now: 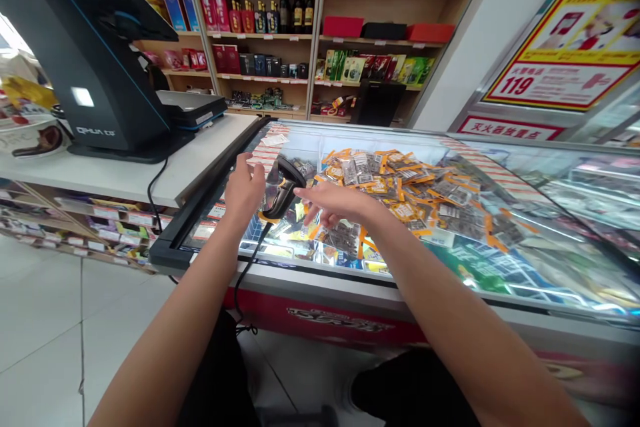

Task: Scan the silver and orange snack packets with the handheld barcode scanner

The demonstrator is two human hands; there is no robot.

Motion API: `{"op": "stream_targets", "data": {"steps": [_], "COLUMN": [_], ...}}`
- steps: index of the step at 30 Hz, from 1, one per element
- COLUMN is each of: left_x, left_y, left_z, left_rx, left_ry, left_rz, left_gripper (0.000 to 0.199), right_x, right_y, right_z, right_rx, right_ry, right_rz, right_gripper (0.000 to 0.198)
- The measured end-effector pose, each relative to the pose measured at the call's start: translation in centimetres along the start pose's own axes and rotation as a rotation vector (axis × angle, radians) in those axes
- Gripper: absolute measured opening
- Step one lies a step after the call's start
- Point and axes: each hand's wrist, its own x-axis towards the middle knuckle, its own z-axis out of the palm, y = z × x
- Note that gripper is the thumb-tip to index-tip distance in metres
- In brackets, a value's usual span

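A black barcode scanner point(286, 199) with yellow trim lies on the glass top of a chest freezer point(310, 273), its cable running down over the front edge. My left hand point(244, 192) is just left of the scanner, fingers loosely bent and apart, with nothing visible in it. On the other side, my right hand point(333, 203) reaches in with the index finger pointing at the scanner and the other fingers relaxed. Whether that fingertip touches the scanner, I cannot tell. Many small clear-and-orange snack packets point(400, 180) are heaped on the glass beyond and right of my right hand.
To the left, a white counter point(215, 137) carries a dark checkout terminal point(110, 80). Shelves point(260, 37) of bottles and boxes stand behind the freezer. A fire-safety sign point(565, 80) is on the right. Shelves of goods sit under the counter.
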Motion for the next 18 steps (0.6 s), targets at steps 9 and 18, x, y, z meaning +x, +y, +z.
{"op": "stream_targets", "data": {"steps": [9, 18], "left_x": [0.5, -0.5], "left_y": [-0.4, 0.9], "left_z": [1.2, 1.3], "left_rx": [-0.218, -0.449], "left_ry": [-0.139, -0.102], "left_rz": [-0.137, 0.083], "left_gripper": [0.029, 0.015], "right_x": [4.2, 2.2], "right_y": [-2.9, -2.5], "right_z": [5.0, 0.6], "right_rx": [-0.543, 0.139], "right_ry": [0.511, 0.308], "right_rz": [0.014, -0.244], "right_gripper": [0.055, 0.026]}}
